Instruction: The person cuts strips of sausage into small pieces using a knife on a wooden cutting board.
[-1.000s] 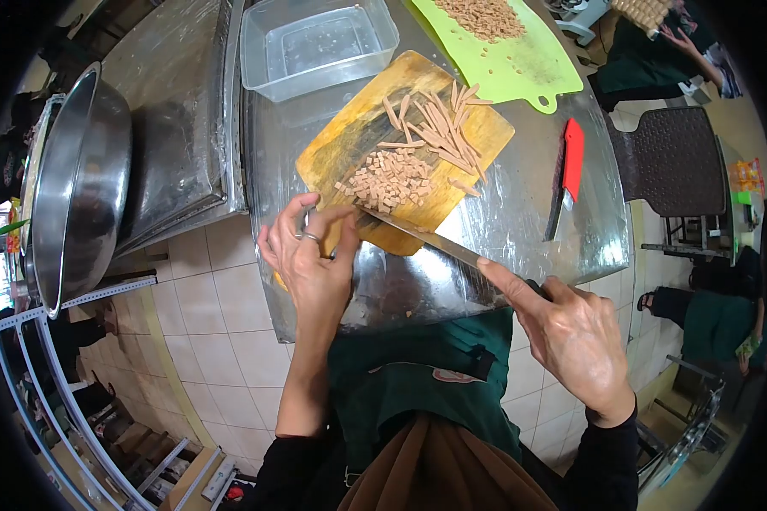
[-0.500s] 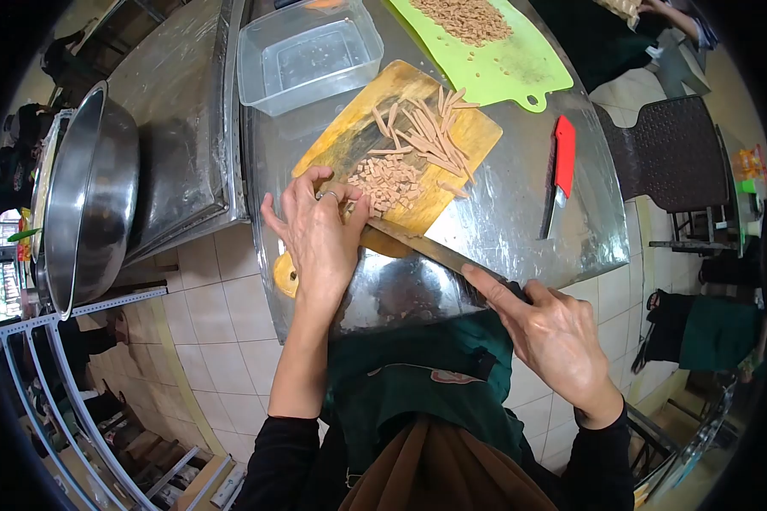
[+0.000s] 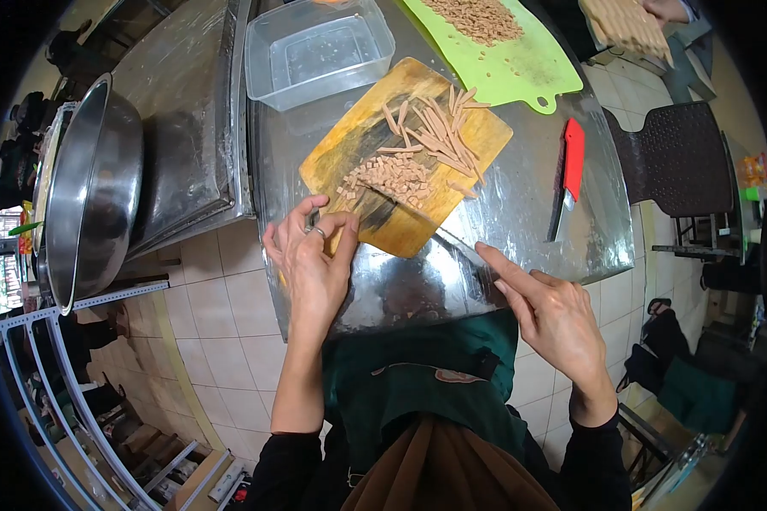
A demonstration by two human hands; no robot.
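My right hand grips a long knife, index finger stretched along its spine. The knife's blade slants across the wooden cutting board, its far end beside a heap of small pinkish-brown sausage cubes. Uncut sausage strips lie loosely farther back on the board. My left hand, a ring on one finger, is at the board's near-left end. Its fingers are bent, with thumb and fingertips against the board's edge; the board's handle is mostly hidden behind it.
A clear plastic container stands behind the board. To its right, a green cutting mat bears chopped pieces. A red-handled knife lies at the right on the metal table. A large steel bowl is at left. Another person's hand shows top right.
My left hand has drawn back from the cubes toward the board's near-left edge. The knife blade has moved forward from the near edge to the cubes. The view has shifted slightly.
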